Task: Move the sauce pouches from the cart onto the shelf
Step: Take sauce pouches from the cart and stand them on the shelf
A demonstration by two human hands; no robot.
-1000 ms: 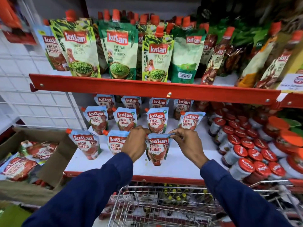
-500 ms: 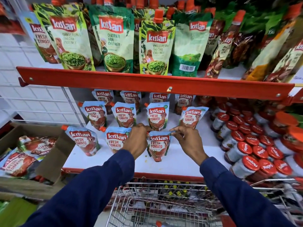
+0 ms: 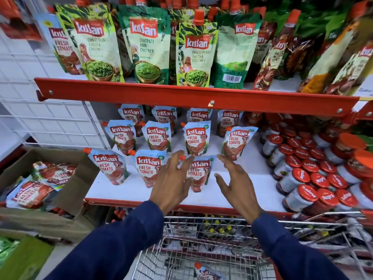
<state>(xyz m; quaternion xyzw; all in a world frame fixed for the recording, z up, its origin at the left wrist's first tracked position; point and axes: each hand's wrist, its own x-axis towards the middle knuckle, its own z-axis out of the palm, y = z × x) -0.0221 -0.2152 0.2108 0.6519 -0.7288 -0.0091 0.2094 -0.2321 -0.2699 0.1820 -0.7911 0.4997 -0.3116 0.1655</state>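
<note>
On the shelf (image 3: 125, 190), both empty hands flank a tomato pouch (image 3: 198, 173).

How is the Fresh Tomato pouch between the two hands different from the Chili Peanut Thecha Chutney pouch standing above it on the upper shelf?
The Fresh Tomato pouch is light blue with red sauce pictured; the Chili Peanut Thecha Chutney pouch is green with green chutney in a bowl. The tomato pouch looks smaller and stands on the lower shelf; the chutney pouch looks taller and stands one level higher. Both carry the red Kissan logo and an orange cap, and both stand upright.
</note>
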